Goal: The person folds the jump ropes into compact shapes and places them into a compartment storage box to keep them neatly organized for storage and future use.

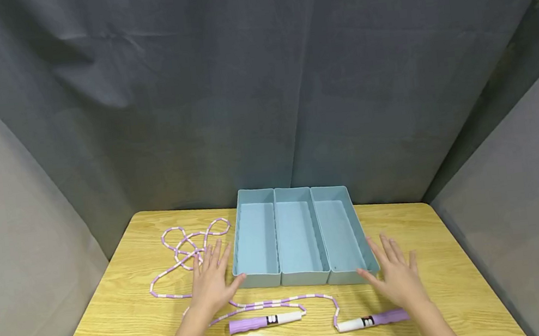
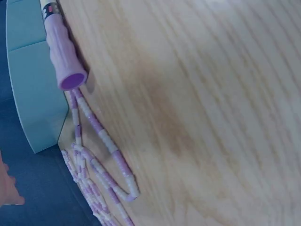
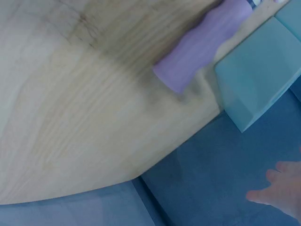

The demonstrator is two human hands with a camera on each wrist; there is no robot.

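A jump rope with purple and white beads (image 1: 167,272) lies loosely tangled on the left of the table. One purple and white handle (image 1: 249,324) rests in front of the blue bins; the other handle (image 1: 389,317) lies farther right, partly behind my right wrist. My left hand (image 1: 211,286), fingers spread, is over part of the rope beside the left bin (image 1: 256,235). With fingers spread too, my right hand (image 1: 398,280) is at the front corner of the right bin (image 1: 342,231). Neither hand holds anything. In the left wrist view the purple grip (image 2: 63,52) shows its hollow end.
A middle bin (image 1: 300,236) stands between the other two, side by side near the table's back edge. The wooden table (image 1: 460,290) has rounded back corners. Dark grey cloth (image 1: 224,112) hangs behind it, with lighter cloth at both sides.
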